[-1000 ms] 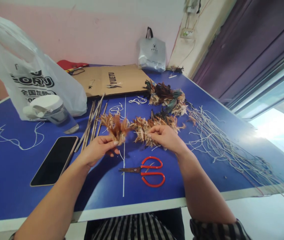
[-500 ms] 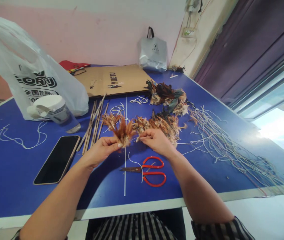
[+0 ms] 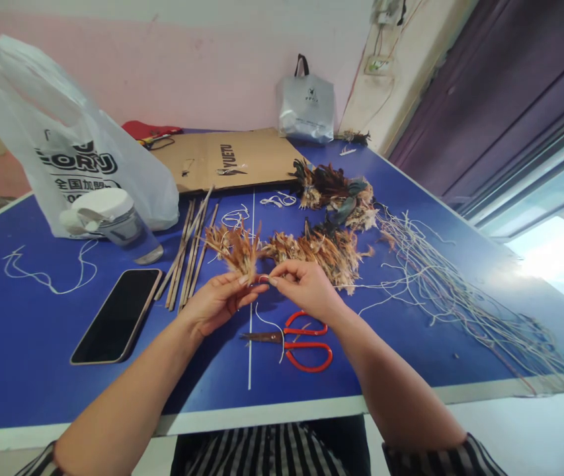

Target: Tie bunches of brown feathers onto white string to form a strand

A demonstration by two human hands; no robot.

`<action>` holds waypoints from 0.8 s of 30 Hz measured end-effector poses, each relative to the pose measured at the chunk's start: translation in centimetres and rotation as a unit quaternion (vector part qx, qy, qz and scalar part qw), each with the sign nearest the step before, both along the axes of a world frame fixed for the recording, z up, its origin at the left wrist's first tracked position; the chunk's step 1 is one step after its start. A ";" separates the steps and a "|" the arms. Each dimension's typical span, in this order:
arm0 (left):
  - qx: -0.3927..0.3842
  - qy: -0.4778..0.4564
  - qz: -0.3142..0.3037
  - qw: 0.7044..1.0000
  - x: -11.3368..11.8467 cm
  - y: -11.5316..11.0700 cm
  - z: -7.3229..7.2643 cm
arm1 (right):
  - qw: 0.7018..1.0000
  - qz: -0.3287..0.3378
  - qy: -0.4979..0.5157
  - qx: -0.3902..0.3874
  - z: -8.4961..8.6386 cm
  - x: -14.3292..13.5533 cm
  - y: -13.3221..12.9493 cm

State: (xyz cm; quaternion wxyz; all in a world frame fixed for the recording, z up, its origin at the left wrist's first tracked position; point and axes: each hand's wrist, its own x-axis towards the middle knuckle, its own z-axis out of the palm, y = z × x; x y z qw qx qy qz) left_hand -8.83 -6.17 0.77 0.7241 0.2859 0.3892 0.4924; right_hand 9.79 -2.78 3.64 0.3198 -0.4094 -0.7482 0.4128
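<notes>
Between thumb and fingers, my left hand (image 3: 222,301) pinches a small bunch of brown feathers (image 3: 243,254) at its pale base, the tips pointing up. Close beside it, my right hand (image 3: 301,281) is closed on a thin white string (image 3: 263,277) that runs to the base of the bunch. Whether the string passes fully round the base I cannot tell. Beyond my right hand lies a row of brown feather bunches (image 3: 319,254). Red-handled scissors (image 3: 306,347) rest below my hands, with a short piece of string across them.
Thin sticks (image 3: 187,251) and a phone (image 3: 116,316) lie to the left, near a plastic jar (image 3: 127,225) and a white plastic bag (image 3: 88,139). Many loose strings (image 3: 460,304) spread over the right side. Darker feather bunches (image 3: 336,188) and flat cardboard (image 3: 227,158) lie farther back.
My right hand has come closer to my left, bringing the string to the feather bunch's base. The bunch has tilted slightly, and my left fingers have shifted under it.
</notes>
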 end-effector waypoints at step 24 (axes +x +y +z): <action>0.008 0.143 -0.040 0.989 0.2 -0.3 -0.2 | 0.987 -0.028 -0.055 0.147 -0.4 0.5 0.5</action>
